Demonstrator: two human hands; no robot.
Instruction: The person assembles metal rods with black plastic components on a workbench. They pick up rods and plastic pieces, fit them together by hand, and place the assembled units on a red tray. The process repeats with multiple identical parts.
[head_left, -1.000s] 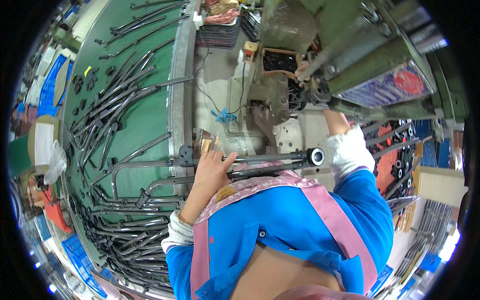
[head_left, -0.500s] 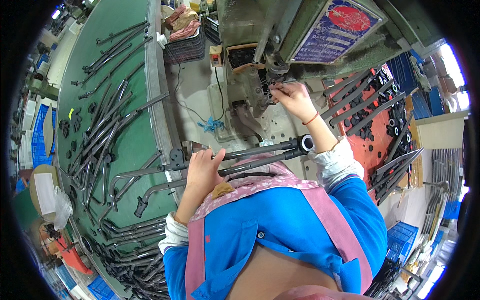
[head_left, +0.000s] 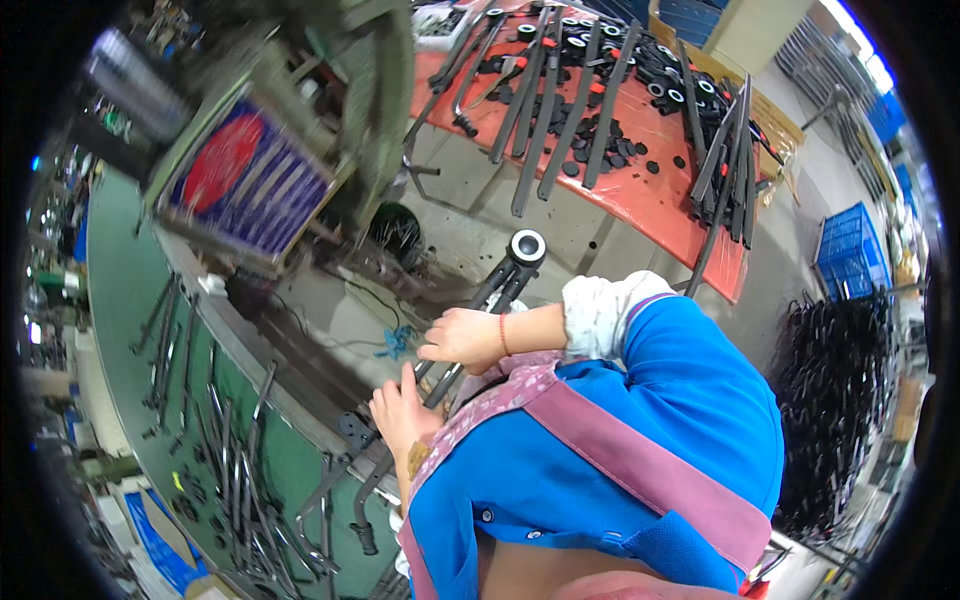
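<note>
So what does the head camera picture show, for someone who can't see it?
A person in a blue top grips a black metal rod assembly with the right hand and the left hand. A red table beyond holds more black rods; a green table of bent rods lies to the left.

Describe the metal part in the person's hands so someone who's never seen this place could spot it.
Start at the red table strewn with black rods, then drop to the grey bench in front of the blue-clad person. The dark tube assembly lies across both hands; unlike the loose rods, it ends in a round ring end.
</note>
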